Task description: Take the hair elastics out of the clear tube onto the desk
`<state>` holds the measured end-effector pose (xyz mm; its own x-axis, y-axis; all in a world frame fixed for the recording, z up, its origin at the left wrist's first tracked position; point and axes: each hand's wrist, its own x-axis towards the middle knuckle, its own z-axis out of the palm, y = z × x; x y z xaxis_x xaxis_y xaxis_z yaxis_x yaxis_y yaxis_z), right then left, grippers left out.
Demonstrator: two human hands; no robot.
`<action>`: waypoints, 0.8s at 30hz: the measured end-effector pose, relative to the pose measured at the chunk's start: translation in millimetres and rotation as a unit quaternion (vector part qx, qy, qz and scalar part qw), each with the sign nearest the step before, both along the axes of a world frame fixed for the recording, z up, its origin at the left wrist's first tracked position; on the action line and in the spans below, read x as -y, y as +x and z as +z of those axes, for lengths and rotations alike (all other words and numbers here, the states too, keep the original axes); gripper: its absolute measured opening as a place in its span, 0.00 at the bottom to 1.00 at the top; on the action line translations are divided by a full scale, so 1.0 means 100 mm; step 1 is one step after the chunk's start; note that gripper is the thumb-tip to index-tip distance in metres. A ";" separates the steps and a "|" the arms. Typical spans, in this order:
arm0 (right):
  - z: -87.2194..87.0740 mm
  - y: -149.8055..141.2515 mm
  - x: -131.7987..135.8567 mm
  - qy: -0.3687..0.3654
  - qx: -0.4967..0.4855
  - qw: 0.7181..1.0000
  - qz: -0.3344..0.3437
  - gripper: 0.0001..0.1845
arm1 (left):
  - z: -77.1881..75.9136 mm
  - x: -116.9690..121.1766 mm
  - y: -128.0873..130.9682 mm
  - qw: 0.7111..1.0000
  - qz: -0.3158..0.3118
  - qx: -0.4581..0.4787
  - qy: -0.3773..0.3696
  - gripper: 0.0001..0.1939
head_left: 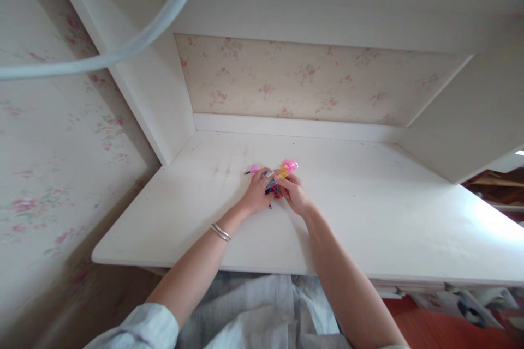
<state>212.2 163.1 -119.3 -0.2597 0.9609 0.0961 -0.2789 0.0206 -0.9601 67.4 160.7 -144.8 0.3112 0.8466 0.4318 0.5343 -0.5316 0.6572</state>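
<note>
Both hands meet over a small cluster of colourful trinkets [272, 190] on the white desk, with blue, red and dark parts showing between the fingers. My left hand [256, 195], a silver bangle on its wrist, is curled around the cluster from the left. From the right, my right hand [296, 195] pinches a pink and yellow trinket [289, 167] with a shiny, rounded pink end pointing away from me. A pink ball-like piece with a small dark loop [254, 168] lies just beyond my left fingers. Fingers hide much of the cluster, so its exact kind is unclear.
The white desk [196, 218] has a raised back edge and side panels, with an overhead shelf above. A pale curved tube [155, 24] crosses the upper left. Floral wallpaper [36, 185] covers the left wall. Stored items [462, 305] sit below the desk at lower right.
</note>
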 end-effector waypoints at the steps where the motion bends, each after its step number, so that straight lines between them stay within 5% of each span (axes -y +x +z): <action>1: 0.00 0.00 0.00 0.006 0.004 1.000 -0.016 0.13 | 0.01 0.00 0.00 1.000 -0.005 0.001 0.001 0.39; 9: -0.03 -0.02 -0.01 0.069 -0.003 0.988 -0.139 0.16 | 0.01 0.06 0.02 0.997 -0.024 -0.064 0.020 0.44; 19: -0.10 0.02 -0.15 0.043 -0.033 0.976 -0.210 0.19 | -0.08 0.00 -0.01 0.996 0.008 -0.070 0.048 0.24; 24: -0.13 0.02 -0.13 0.085 0.066 0.946 -0.307 0.19 | -0.01 0.01 -0.01 0.996 0.049 -0.023 0.068 0.15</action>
<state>214.5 176.2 -132.5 0.3215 0.9082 0.2681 -0.0415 0.2964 -0.9542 66.0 160.1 -145.7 0.2515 0.8090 0.5313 0.6164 -0.5571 0.5565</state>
